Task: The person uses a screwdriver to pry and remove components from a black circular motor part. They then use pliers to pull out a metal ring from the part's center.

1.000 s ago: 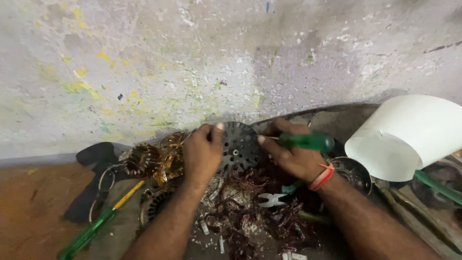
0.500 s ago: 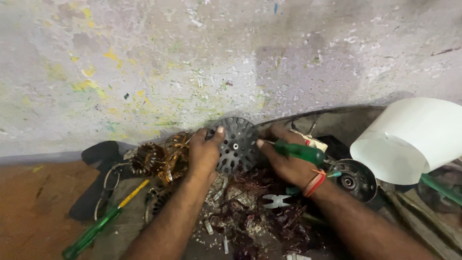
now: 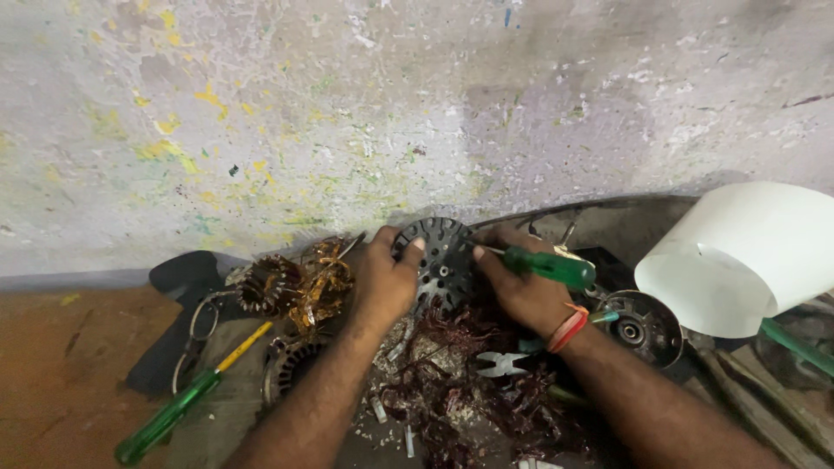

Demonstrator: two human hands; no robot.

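Observation:
My left hand (image 3: 383, 279) grips the left rim of a dark round slotted motor core (image 3: 443, 263), holding it upright against the base of the wall. My right hand (image 3: 522, 292) is closed around a green-handled screwdriver (image 3: 547, 266), whose metal tip rests on the core's upper right edge. An orange band circles my right wrist. Below the core lies a tangled heap of reddish copper wire (image 3: 452, 382) with small pliers (image 3: 501, 364) resting on it.
A copper-wound coil assembly (image 3: 295, 287) lies left of my left hand. A second green-and-yellow screwdriver (image 3: 187, 399) lies at lower left beside dark scissors (image 3: 174, 330). A round metal motor cover (image 3: 641, 326) and a white plastic bucket (image 3: 738, 256) sit at right.
The view has drifted slightly, so the hands and core sit a little lower in frame. Both hands keep their hold on the core and the screwdriver at the core's edge.

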